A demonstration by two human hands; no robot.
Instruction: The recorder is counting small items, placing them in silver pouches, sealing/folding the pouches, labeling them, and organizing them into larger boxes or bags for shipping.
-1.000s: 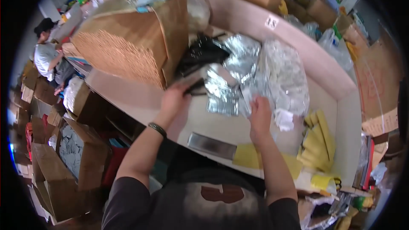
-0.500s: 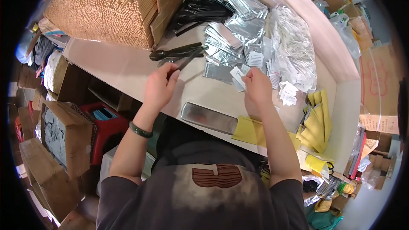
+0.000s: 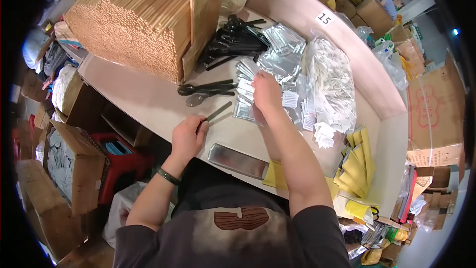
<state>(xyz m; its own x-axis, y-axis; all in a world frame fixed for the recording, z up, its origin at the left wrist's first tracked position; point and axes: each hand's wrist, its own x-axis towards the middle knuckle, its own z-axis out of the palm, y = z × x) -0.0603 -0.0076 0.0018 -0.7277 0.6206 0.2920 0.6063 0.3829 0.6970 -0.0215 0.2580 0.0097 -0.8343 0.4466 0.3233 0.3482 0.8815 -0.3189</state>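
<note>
My left hand [image 3: 187,138] is closed around a black spoon [image 3: 219,112]; its thin handle points up and right, and the bowl is hidden. Just beyond it lie a few more black spoons [image 3: 208,87] and a greyish one [image 3: 197,100]. My right hand [image 3: 267,91] reaches over the fanned flat silver packets [image 3: 246,71], with its fingers pinched at the edge of one. To its right, small white printed slips [image 3: 289,99] rest on the silver sachets. A long metal tray [image 3: 238,160] lies near the table's front edge.
A big carton of wooden chopsticks [image 3: 134,39] stands at the back left, beside a heap of black spoons [image 3: 233,44]. Right of the sachets lies a clear bag of white slips [image 3: 331,82]. Folded yellow sleeves [image 3: 358,164] sit near the right edge; a raised rim [image 3: 342,32] borders the back.
My right hand has left the white slips and moved left to the silver packets. My left hand has drawn back toward me with the spoon. The view has shifted slightly.
</note>
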